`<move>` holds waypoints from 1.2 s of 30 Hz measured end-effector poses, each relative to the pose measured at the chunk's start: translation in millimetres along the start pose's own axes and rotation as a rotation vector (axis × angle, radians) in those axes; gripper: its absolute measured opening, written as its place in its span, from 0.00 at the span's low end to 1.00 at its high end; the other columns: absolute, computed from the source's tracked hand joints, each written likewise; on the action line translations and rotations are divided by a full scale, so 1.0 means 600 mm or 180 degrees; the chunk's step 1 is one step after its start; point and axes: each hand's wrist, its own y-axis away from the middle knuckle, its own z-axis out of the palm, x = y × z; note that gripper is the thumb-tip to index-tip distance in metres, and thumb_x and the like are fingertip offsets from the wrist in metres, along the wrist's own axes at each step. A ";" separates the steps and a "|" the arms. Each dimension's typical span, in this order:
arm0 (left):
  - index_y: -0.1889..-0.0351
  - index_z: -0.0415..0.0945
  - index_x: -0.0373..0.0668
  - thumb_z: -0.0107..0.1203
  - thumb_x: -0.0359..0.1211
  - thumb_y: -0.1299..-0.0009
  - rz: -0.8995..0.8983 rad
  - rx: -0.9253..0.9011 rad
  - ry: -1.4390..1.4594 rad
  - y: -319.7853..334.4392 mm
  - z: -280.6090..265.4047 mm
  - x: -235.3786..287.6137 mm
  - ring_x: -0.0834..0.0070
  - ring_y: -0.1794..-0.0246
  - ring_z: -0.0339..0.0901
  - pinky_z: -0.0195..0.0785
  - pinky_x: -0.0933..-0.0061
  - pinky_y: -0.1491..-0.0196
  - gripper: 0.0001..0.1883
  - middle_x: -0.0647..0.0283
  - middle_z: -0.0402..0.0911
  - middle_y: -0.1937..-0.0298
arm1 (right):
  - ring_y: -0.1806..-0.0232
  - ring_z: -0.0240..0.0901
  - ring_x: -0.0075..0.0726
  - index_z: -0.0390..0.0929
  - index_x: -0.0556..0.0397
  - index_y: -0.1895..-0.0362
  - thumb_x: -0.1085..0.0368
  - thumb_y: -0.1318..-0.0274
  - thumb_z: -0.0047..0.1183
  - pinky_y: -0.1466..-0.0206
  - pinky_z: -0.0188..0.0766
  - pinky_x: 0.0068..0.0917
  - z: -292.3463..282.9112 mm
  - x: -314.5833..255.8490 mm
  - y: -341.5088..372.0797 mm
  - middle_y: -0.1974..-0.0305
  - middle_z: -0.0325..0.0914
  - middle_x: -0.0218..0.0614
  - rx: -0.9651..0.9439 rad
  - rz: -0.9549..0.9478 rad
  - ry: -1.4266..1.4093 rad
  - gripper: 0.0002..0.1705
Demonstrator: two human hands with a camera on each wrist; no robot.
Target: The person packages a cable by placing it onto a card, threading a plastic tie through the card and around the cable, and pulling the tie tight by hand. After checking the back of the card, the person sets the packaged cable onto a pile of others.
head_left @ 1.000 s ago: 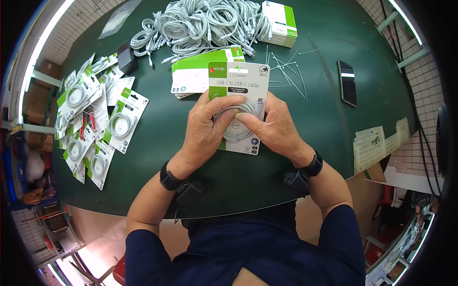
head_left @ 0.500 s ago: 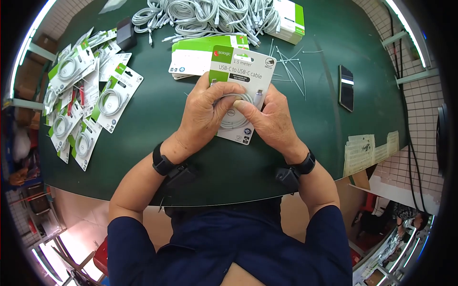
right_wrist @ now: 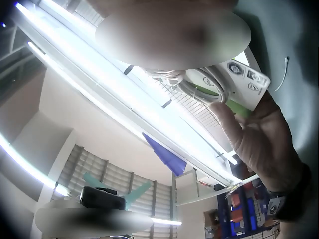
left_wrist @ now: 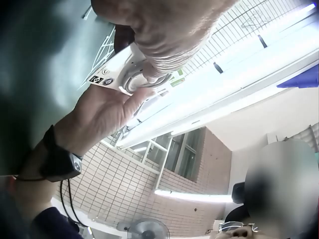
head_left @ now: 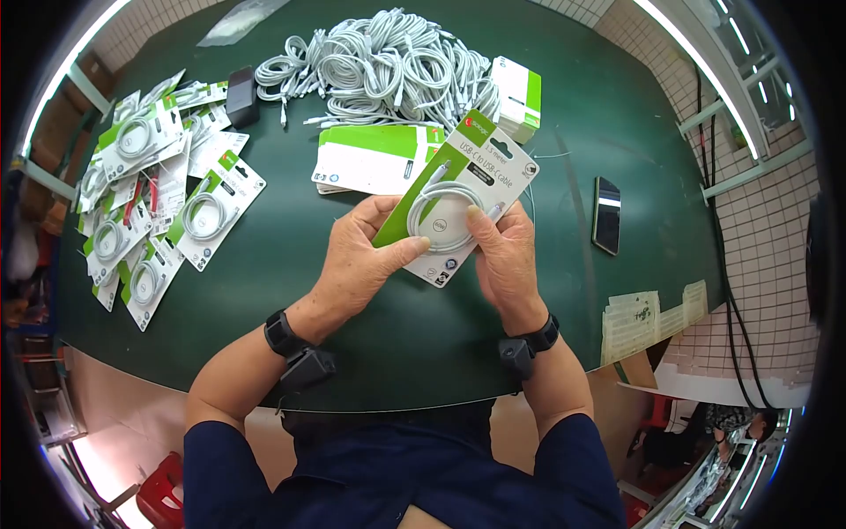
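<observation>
A white and green cable card (head_left: 504, 167), tilted with its top to the right, is held between both hands over the table. On its front lies a coiled white cable (head_left: 412, 217), one plug near the green strip. The left hand (head_left: 357, 256) grips the card's lower left side, thumb on the coil. At the right edge the right hand (head_left: 507, 260) pinches the card, its thumb on the upper right of the coil. Fingers behind the card are hidden. In the left wrist view the coil (left_wrist: 130, 82) shows between the thumbs.
A heap of white cables (head_left: 388, 66) lies at the back, with a stack of flat cards (head_left: 361, 163) before it and another stack (head_left: 518, 93) beside it. Carded cables (head_left: 145, 203) pile up at left near a black box (head_left: 241, 97). A phone (head_left: 606, 216) lies at right.
The card has turned clockwise and sits a little lower in the head view. The left thumb has moved to the coil's lower edge, and the right thumb higher on its right side.
</observation>
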 end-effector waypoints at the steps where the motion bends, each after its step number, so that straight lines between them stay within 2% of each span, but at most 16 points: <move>1: 0.29 0.73 0.33 0.72 0.28 0.31 -0.0046 0.0050 0.0079 -0.003 -0.007 0.003 0.70 0.38 0.81 0.75 0.67 0.33 0.33 0.54 0.83 0.37 | 0.35 0.77 0.36 0.71 0.61 0.31 0.60 0.29 0.66 0.29 0.71 0.37 0.000 -0.006 -0.003 0.36 0.80 0.43 0.0018 -0.0172 0.0196 0.31; 4: 0.29 0.73 0.35 0.73 0.28 0.34 0.0064 0.0110 -0.0120 -0.014 -0.028 0.023 0.71 0.39 0.82 0.76 0.68 0.34 0.34 0.54 0.84 0.37 | 0.32 0.74 0.39 0.70 0.61 0.29 0.58 0.30 0.68 0.27 0.69 0.39 -0.007 -0.033 -0.012 0.34 0.79 0.44 0.0036 -0.0516 0.0586 0.34; 6: 0.29 0.73 0.36 0.73 0.27 0.36 0.0332 0.0127 -0.0678 -0.018 -0.039 0.044 0.72 0.41 0.83 0.77 0.69 0.36 0.36 0.54 0.85 0.39 | 0.34 0.75 0.39 0.73 0.60 0.32 0.61 0.32 0.69 0.31 0.73 0.37 -0.025 -0.061 -0.021 0.31 0.75 0.46 0.0614 -0.1320 0.1415 0.31; 7: 0.29 0.73 0.36 0.73 0.27 0.36 0.0347 0.0175 -0.0661 -0.018 -0.042 0.049 0.72 0.41 0.83 0.77 0.69 0.36 0.36 0.54 0.85 0.39 | 0.34 0.75 0.39 0.73 0.60 0.32 0.61 0.32 0.69 0.31 0.73 0.37 -0.028 -0.071 -0.021 0.31 0.75 0.46 0.0560 -0.1313 0.1424 0.31; 10: 0.27 0.72 0.39 0.74 0.26 0.40 0.0647 0.0148 -0.1296 -0.017 -0.044 0.060 0.74 0.46 0.86 0.79 0.71 0.41 0.40 0.55 0.88 0.46 | 0.32 0.73 0.42 0.70 0.61 0.29 0.59 0.34 0.71 0.29 0.69 0.40 -0.029 -0.095 -0.008 0.35 0.80 0.47 0.0546 -0.2131 0.2751 0.36; 11: 0.27 0.72 0.39 0.74 0.26 0.40 0.0639 0.0167 -0.1293 -0.014 -0.041 0.063 0.74 0.46 0.86 0.79 0.71 0.41 0.40 0.55 0.88 0.46 | 0.32 0.73 0.42 0.70 0.61 0.29 0.59 0.34 0.71 0.29 0.69 0.40 -0.021 -0.101 -0.005 0.35 0.80 0.47 0.0527 -0.2121 0.2748 0.36; 14: 0.24 0.70 0.42 0.73 0.26 0.41 0.0743 -0.0035 -0.1173 -0.006 -0.027 0.071 0.73 0.53 0.88 0.81 0.72 0.47 0.43 0.57 0.90 0.53 | 0.39 0.79 0.43 0.74 0.61 0.32 0.62 0.39 0.73 0.35 0.74 0.40 0.012 -0.115 0.004 0.41 0.84 0.47 -0.0281 -0.3229 0.4049 0.35; 19: 0.23 0.69 0.43 0.73 0.26 0.41 0.0869 -0.0211 -0.1489 0.005 -0.016 0.083 0.72 0.56 0.88 0.81 0.71 0.52 0.44 0.58 0.90 0.56 | 0.46 0.83 0.44 0.77 0.61 0.35 0.63 0.44 0.76 0.41 0.77 0.38 0.030 -0.101 0.018 0.46 0.86 0.47 -0.0821 -0.2556 0.3612 0.35; 22: 0.22 0.67 0.44 0.75 0.25 0.42 0.1149 -0.0230 -0.1745 0.007 -0.014 0.082 0.70 0.56 0.89 0.81 0.70 0.53 0.46 0.57 0.90 0.57 | 0.46 0.84 0.39 0.77 0.63 0.35 0.68 0.42 0.74 0.40 0.78 0.34 0.038 -0.092 0.031 0.44 0.86 0.45 -0.1033 -0.1064 0.3083 0.32; 23: 0.22 0.67 0.44 0.75 0.25 0.42 0.1130 -0.0253 -0.1748 0.007 -0.013 0.080 0.70 0.56 0.89 0.81 0.70 0.53 0.46 0.57 0.90 0.57 | 0.46 0.84 0.39 0.77 0.63 0.35 0.68 0.42 0.74 0.40 0.78 0.34 0.037 -0.085 0.033 0.44 0.86 0.45 -0.1009 -0.1048 0.3074 0.32; 26: 0.22 0.66 0.38 0.76 0.24 0.40 0.1082 0.0193 -0.1231 0.007 -0.003 0.073 0.73 0.52 0.87 0.80 0.70 0.45 0.47 0.57 0.90 0.53 | 0.44 0.83 0.34 0.75 0.65 0.34 0.73 0.38 0.70 0.36 0.78 0.32 0.029 -0.056 0.028 0.43 0.85 0.44 -0.0683 -0.0490 0.1504 0.30; 27: 0.22 0.66 0.38 0.76 0.24 0.40 0.1077 0.0172 -0.1246 0.006 0.000 0.068 0.73 0.52 0.87 0.80 0.70 0.45 0.47 0.57 0.90 0.53 | 0.44 0.83 0.34 0.75 0.65 0.34 0.73 0.38 0.70 0.36 0.78 0.32 0.027 -0.051 0.027 0.43 0.85 0.44 -0.0663 -0.0496 0.1488 0.30; 30: 0.28 0.74 0.34 0.76 0.27 0.36 0.0583 0.0388 -0.0110 0.003 0.009 0.050 0.74 0.55 0.87 0.80 0.70 0.46 0.37 0.59 0.90 0.55 | 0.42 0.82 0.33 0.74 0.66 0.33 0.76 0.35 0.68 0.34 0.78 0.32 0.025 -0.040 0.022 0.42 0.83 0.44 -0.0544 -0.0498 0.0874 0.29; 31: 0.28 0.74 0.34 0.76 0.27 0.36 0.0574 0.0370 -0.0134 0.003 0.005 0.049 0.74 0.55 0.87 0.80 0.70 0.46 0.37 0.59 0.90 0.55 | 0.42 0.82 0.33 0.74 0.66 0.33 0.76 0.35 0.68 0.34 0.78 0.32 0.023 -0.036 0.021 0.42 0.83 0.44 -0.0524 -0.0507 0.0852 0.29; 34: 0.38 0.81 0.31 0.72 0.27 0.30 -0.0108 -0.0095 -0.0027 0.001 -0.006 0.061 0.81 0.58 0.86 0.81 0.75 0.56 0.23 0.62 0.91 0.56 | 0.42 0.82 0.33 0.73 0.66 0.32 0.73 0.34 0.68 0.35 0.78 0.31 0.019 -0.029 0.019 0.43 0.84 0.44 -0.0610 -0.0561 0.0881 0.30; 36: 0.41 0.83 0.31 0.71 0.27 0.29 -0.0222 -0.0155 -0.0259 0.003 -0.014 0.075 0.81 0.60 0.86 0.81 0.76 0.57 0.20 0.61 0.91 0.56 | 0.43 0.82 0.32 0.73 0.66 0.32 0.73 0.34 0.68 0.36 0.78 0.30 0.021 -0.028 0.017 0.43 0.84 0.43 -0.0612 -0.0553 0.0728 0.29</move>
